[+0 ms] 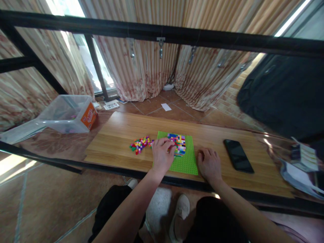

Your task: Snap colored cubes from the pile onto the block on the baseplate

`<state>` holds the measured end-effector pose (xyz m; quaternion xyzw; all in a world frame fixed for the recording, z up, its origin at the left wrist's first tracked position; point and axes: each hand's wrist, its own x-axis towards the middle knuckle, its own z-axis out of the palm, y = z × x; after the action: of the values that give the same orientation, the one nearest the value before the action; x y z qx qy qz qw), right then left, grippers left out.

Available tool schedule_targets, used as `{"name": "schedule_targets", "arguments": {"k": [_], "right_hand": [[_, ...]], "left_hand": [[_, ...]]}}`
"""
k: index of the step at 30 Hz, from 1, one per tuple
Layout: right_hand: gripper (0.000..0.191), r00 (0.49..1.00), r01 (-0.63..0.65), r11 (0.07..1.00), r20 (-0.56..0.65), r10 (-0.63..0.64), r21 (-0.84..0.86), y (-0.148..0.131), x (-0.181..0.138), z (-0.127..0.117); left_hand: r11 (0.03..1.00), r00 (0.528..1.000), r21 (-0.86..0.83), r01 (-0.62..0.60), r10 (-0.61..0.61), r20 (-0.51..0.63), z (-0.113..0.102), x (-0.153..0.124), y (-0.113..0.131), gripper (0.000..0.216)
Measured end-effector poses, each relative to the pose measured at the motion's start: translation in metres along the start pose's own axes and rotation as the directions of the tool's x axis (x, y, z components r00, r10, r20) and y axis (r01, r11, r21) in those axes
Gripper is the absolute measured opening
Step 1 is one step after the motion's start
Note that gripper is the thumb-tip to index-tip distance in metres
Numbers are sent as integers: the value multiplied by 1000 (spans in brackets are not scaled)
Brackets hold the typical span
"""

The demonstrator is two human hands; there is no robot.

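Note:
My left hand reaches over a green studded baseplate, with thumb and fingers pinched at the left side of a multicoloured block of small toy bricks. What lies between the fingertips is too small to make out. The hand hides part of the block and of the plate. Just left of the plate lies a loose pile of small bricks in many colours. My right hand rests on the table beside the plate's right edge, its fingers curled in and nothing visible in them.
A black phone lies on the wooden table, right of my right hand. On the left stands a clear plastic box with an orange label. A black metal bar crosses above the table's far side. Papers and a small box sit at far right.

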<state>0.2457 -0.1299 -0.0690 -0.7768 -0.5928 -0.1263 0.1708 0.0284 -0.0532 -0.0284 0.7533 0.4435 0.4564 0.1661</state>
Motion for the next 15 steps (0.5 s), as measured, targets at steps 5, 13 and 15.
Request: {"name": "schedule_targets", "arguments": {"k": [5, 13, 15], "right_hand": [[23, 1000, -6, 1000, -4, 6, 2, -1, 0, -1], [23, 1000, -26, 1000, 16, 25, 4, -2, 1, -3], [22, 1000, -20, 1000, 18, 20, 5, -2, 1, -2]], "left_hand": [[1000, 1000, -6, -14, 14, -14, 2, -3, 1, 6], [979, 983, 96, -182, 181, 18, -2, -7, -1, 13], [974, 980, 113, -198, 194, 45, -5, -8, 0, 15]]}}
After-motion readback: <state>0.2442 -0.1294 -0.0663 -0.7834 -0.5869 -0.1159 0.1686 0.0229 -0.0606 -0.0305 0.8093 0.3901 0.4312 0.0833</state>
